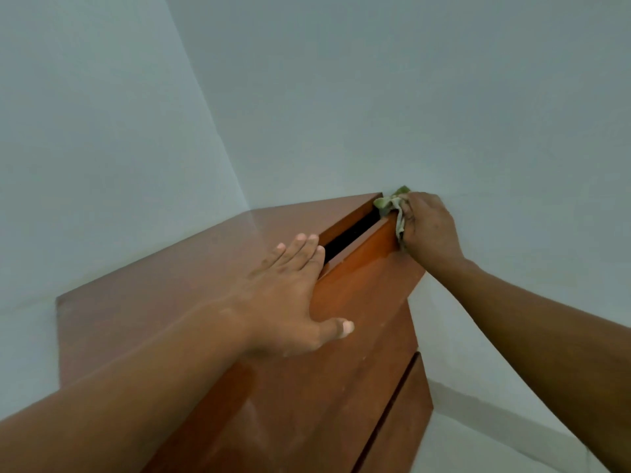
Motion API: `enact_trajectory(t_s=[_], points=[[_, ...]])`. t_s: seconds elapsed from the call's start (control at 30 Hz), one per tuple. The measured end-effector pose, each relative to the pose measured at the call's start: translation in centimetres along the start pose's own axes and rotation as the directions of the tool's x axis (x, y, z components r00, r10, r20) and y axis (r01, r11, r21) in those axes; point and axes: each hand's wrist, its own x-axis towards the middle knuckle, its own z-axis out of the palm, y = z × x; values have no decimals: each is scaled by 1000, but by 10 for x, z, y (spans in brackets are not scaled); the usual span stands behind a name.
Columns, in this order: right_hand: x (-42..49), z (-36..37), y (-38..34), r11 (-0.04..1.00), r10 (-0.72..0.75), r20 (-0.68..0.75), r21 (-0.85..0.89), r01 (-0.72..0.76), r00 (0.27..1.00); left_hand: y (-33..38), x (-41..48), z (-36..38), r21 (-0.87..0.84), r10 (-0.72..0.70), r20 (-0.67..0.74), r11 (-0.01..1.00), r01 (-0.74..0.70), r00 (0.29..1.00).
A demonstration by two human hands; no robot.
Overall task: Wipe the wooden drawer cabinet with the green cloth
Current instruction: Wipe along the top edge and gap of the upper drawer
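No text, label, brand, number or sign can be read in this view. The wooden drawer cabinet point(358, 319) shows only plain brown wood, the green cloth point(389, 201) has no print that I can see, and the walls point(375, 97) carry no writing.
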Motion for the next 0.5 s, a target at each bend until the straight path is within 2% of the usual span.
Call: enact_trajectory(t_s=[0.07, 0.1, 0.17, 0.2, 0.23, 0.3, 0.37, 0.43, 0.5], points=[[-3, 4, -10, 984, 156, -65, 97, -149, 986, 0, 0, 1, -5, -4, -13, 1000, 4, 1000], [-5, 2, -15, 949, 290, -122, 167, -269, 949, 0, 0, 1, -5, -5, -20, 1000, 5, 1000], [-9, -6, -26, 790, 586, -187, 347, -505, 789, -1, 0, 2, -4, -4, -31, 1000, 4, 1000], [-15, -10, -34, 726, 655, -199, 434, -533, 729, -1, 0, 2, -1, -5, -33, 1000, 5, 999], [-22, -11, -44, 717, 651, -214, 489, -497, 728, 0, 0, 2, 9, -9, -38, 1000, 10, 999], [-40, -5, -67, 816, 475, -243, 481, -320, 846, 0, -1, 2, 58, -35, -68, 998, 39, 997], [-58, 11, -82, 910, 207, -169, 394, -127, 964, 1, -2, 3, 98, -77, -92, 991, 86, 993], [-63, 23, -75, 951, -14, -157, 304, 62, 987, 1, -4, 4, 85, -127, -91, 987, 135, 988], [-52, 23, -59, 961, -103, -178, 237, 145, 979, 1, -5, 3, 60, -175, -96, 982, 181, 980]])
